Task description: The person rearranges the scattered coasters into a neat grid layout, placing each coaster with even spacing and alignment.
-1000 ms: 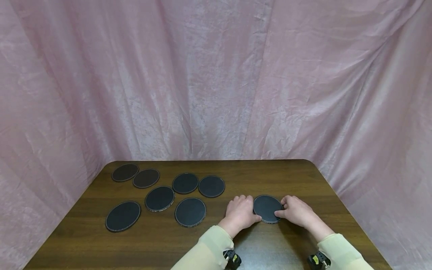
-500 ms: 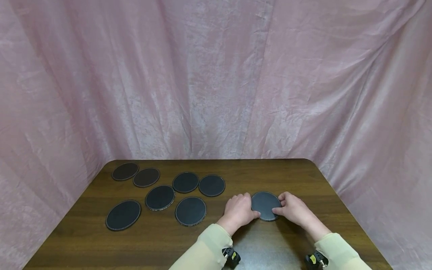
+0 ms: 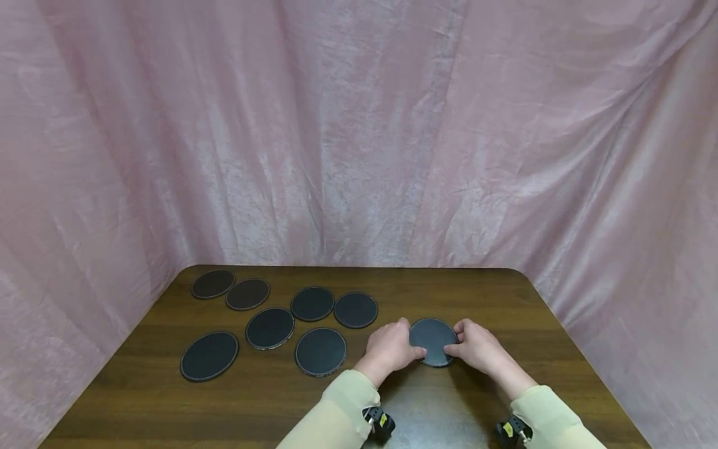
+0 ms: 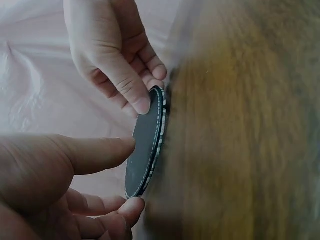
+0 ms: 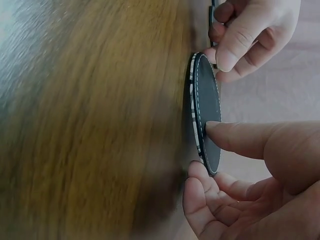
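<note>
A round black coaster (image 3: 433, 342) with pale stitching is held between both hands on the right half of the table. My left hand (image 3: 389, 347) pinches its left edge, thumb on the top face and fingers at the rim. On the opposite side my right hand (image 3: 480, 348) pinches it the same way. The left wrist view shows the coaster (image 4: 147, 145) edge-on, its side patterned black and white, close over the wood. In the right wrist view the right thumb presses the top of the coaster (image 5: 207, 110), with fingertips curled under the rim.
Several similar black coasters lie flat on the left half of the brown wooden table (image 3: 235, 411). The nearest to my left hand are a front coaster (image 3: 321, 352) and a back one (image 3: 356, 310). A pink curtain (image 3: 359, 137) hangs behind the table.
Both hands have carried the coaster a little to the left. Its top face looks paler now, and its patterned front edge shows less in the head view. The other coasters stay put.
</note>
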Demonstrator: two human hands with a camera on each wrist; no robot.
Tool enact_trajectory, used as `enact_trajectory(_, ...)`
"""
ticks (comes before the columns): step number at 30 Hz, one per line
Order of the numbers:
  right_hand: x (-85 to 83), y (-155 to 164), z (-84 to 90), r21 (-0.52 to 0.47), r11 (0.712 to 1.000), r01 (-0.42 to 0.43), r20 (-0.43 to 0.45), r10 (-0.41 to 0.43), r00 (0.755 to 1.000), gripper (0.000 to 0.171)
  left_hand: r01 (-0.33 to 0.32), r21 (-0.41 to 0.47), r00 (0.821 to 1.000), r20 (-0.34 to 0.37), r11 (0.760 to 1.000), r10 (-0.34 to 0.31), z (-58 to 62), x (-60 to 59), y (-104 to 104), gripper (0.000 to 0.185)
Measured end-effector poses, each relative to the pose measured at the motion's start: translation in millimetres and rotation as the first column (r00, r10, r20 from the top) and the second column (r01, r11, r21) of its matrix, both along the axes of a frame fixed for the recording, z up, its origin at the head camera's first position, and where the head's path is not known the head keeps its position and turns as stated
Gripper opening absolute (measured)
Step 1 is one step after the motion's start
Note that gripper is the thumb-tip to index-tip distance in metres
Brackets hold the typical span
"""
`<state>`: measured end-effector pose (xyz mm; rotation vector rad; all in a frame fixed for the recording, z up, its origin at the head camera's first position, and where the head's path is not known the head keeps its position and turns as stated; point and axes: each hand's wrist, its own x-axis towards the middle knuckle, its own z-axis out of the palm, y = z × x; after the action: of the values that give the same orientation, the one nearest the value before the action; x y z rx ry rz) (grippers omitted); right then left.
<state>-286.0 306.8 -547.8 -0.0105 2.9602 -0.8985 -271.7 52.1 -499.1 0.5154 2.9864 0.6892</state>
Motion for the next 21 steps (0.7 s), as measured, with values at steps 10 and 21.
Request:
enact_trajectory(10, 11.5, -28, 25.9, 0.011, 0.999, -0.042, -0.037, 0.043, 0.998, 0.054, -0.026, -0.036, 0.999, 0.027, 0.999, 0.027, 29.7, 15.0, -13, 0.063)
enact_trajectory(21, -2.4, -25, 7.1, 0.052, 0.997, -0.065, -0.029, 0.066, 0.997, 0.054, -0.041, -0.1, 0.999, -0.006, 0.994, 0.041, 6.2, -0.8, -14, 0.06)
